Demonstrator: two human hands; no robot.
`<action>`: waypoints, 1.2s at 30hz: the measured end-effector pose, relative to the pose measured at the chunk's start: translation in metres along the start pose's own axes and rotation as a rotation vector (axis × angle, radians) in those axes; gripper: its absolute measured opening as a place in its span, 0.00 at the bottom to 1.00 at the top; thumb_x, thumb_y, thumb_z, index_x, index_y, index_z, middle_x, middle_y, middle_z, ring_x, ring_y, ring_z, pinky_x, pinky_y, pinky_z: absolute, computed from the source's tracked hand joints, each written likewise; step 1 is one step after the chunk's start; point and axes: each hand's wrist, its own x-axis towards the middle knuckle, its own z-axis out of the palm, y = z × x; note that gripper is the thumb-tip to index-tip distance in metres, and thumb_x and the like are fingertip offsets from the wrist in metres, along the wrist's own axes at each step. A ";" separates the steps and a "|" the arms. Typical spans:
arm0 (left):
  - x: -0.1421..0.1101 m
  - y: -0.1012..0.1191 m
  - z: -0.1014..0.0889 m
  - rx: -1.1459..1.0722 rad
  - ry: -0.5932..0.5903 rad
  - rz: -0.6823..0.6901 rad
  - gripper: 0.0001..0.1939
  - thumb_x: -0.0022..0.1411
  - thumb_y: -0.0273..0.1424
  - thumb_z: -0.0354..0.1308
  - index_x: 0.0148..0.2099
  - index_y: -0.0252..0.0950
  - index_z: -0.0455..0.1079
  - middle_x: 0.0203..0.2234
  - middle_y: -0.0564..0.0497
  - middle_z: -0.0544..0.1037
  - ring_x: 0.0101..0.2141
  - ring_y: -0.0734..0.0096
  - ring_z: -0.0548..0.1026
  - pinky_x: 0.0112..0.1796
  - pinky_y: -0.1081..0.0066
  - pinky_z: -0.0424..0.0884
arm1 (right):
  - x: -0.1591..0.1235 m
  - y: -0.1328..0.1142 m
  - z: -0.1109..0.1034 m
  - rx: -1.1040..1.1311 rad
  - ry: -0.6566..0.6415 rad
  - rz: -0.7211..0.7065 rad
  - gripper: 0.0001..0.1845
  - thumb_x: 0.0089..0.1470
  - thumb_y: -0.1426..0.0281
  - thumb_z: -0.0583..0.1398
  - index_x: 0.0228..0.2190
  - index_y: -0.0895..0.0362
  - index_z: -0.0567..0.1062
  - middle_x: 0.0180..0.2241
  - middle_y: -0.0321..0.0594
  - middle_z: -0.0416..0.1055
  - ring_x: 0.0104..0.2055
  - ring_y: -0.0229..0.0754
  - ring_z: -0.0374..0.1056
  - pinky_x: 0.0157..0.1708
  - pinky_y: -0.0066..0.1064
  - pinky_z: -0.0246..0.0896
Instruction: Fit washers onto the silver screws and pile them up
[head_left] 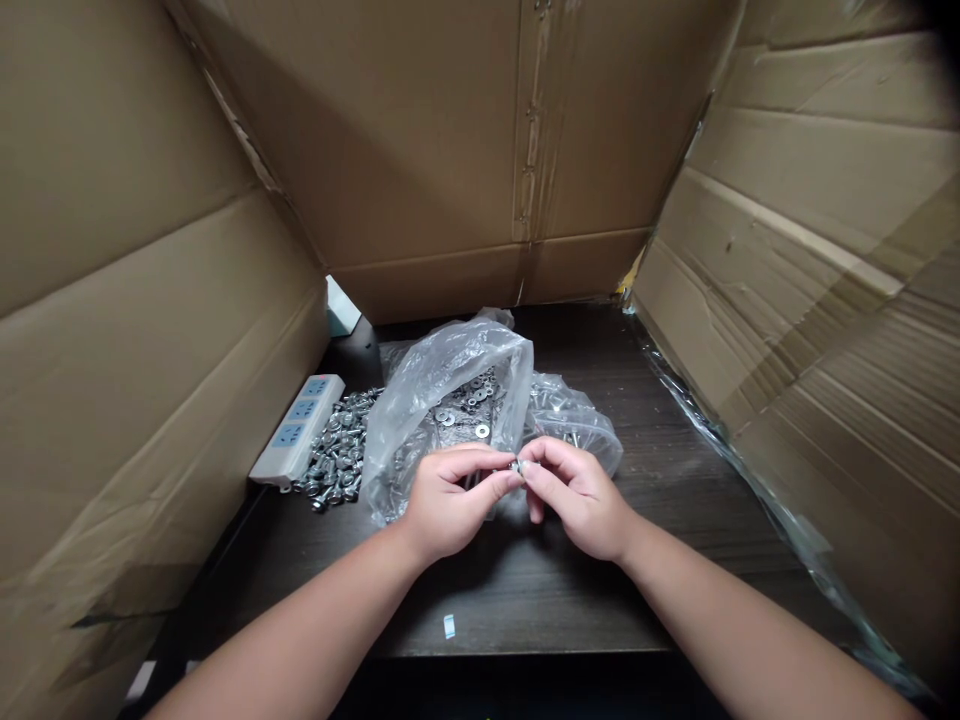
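Between my two hands is a small shiny metal fastener (517,466), mostly covered by fingertips, so I cannot tell whether it is a bolt, a nut or washers. My left hand (454,500) pinches it with thumb and forefinger from the left. From the right, the thumb and fingers of my right hand (579,497) close on it too. Just behind the hands lies an open clear plastic bag (405,400) with loose flat washers (482,431) inside. Behind my right hand rests another clear bag (600,428) containing metal fasteners.
A heap of bolts (335,460) lies on the dark table (675,480) at the left, against a white power strip (289,440). Cardboard walls (427,150) enclose the left, back and right. A small blue-and-white scrap (449,627) lies near the front edge.
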 end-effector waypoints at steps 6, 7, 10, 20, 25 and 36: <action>-0.002 -0.003 0.001 0.131 -0.004 0.208 0.07 0.55 0.24 0.64 0.39 0.33 0.79 0.25 0.47 0.80 0.23 0.73 0.76 0.25 0.75 0.72 | 0.001 0.002 0.001 -0.149 0.014 -0.065 0.21 0.66 0.60 0.49 0.24 0.57 0.65 0.18 0.34 0.65 0.22 0.36 0.62 0.29 0.30 0.59; -0.002 -0.003 0.002 0.134 -0.011 0.223 0.08 0.55 0.23 0.64 0.39 0.33 0.79 0.25 0.47 0.80 0.23 0.73 0.76 0.25 0.75 0.72 | 0.001 0.002 0.001 -0.147 0.011 -0.060 0.21 0.66 0.60 0.48 0.24 0.57 0.65 0.18 0.34 0.65 0.22 0.36 0.62 0.28 0.29 0.59; -0.002 -0.003 0.001 0.130 -0.029 0.256 0.09 0.56 0.22 0.63 0.41 0.32 0.78 0.25 0.46 0.80 0.23 0.74 0.75 0.26 0.75 0.72 | 0.003 0.001 0.002 -0.114 0.000 -0.030 0.22 0.65 0.59 0.48 0.23 0.57 0.65 0.17 0.34 0.64 0.20 0.36 0.62 0.27 0.29 0.59; -0.002 -0.004 0.000 0.112 -0.080 0.270 0.10 0.55 0.19 0.61 0.41 0.30 0.78 0.25 0.45 0.79 0.23 0.74 0.75 0.26 0.75 0.72 | 0.007 0.008 0.007 0.293 -0.053 0.222 0.25 0.59 0.52 0.53 0.21 0.59 0.66 0.17 0.31 0.62 0.14 0.33 0.61 0.16 0.26 0.57; -0.002 -0.005 0.002 0.144 -0.066 0.238 0.08 0.55 0.21 0.62 0.38 0.28 0.78 0.22 0.45 0.78 0.21 0.74 0.73 0.23 0.75 0.70 | 0.006 0.007 0.006 0.191 -0.013 0.211 0.26 0.61 0.53 0.53 0.22 0.60 0.67 0.16 0.32 0.63 0.15 0.32 0.62 0.18 0.25 0.58; -0.002 -0.003 0.000 0.076 0.055 0.025 0.04 0.53 0.25 0.65 0.34 0.32 0.79 0.26 0.46 0.81 0.27 0.70 0.78 0.28 0.75 0.74 | 0.002 -0.002 0.001 0.174 0.095 0.020 0.13 0.54 0.63 0.63 0.37 0.60 0.72 0.24 0.36 0.71 0.22 0.37 0.70 0.24 0.29 0.67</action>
